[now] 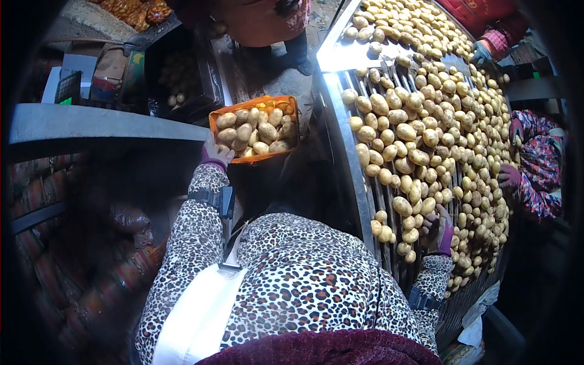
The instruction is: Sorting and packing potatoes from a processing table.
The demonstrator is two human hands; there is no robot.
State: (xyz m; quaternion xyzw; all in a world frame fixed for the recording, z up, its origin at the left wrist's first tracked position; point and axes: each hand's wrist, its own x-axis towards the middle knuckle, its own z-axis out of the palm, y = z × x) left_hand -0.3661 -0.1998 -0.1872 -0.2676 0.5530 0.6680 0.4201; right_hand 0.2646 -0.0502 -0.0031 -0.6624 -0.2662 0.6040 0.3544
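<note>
My left hand point(218, 154), in a purple and pale glove, is at the near left corner of an orange plastic crate point(253, 159). Its fingers overlap the rim; whether they grip it is not clear. Pale potatoes point(267, 131) fill the crate. On my right, my gloved right hand point(437, 232) reaches down among loose potatoes point(406, 132) on a roller conveyor point(388, 255). Its fingers are spread beside a potato point(428, 206), and I see nothing held in them. Part of the palm side is hidden.
A metal side rail point(349, 155) edges the conveyor. Across it are a co-worker's gloved hand point(509, 177) and another gloved hand point(481, 52) farther up. A person in an apron point(264, 23) stands ahead. A dark bin point(182, 91) holds potatoes; a grey beam point(109, 121) crosses on my left.
</note>
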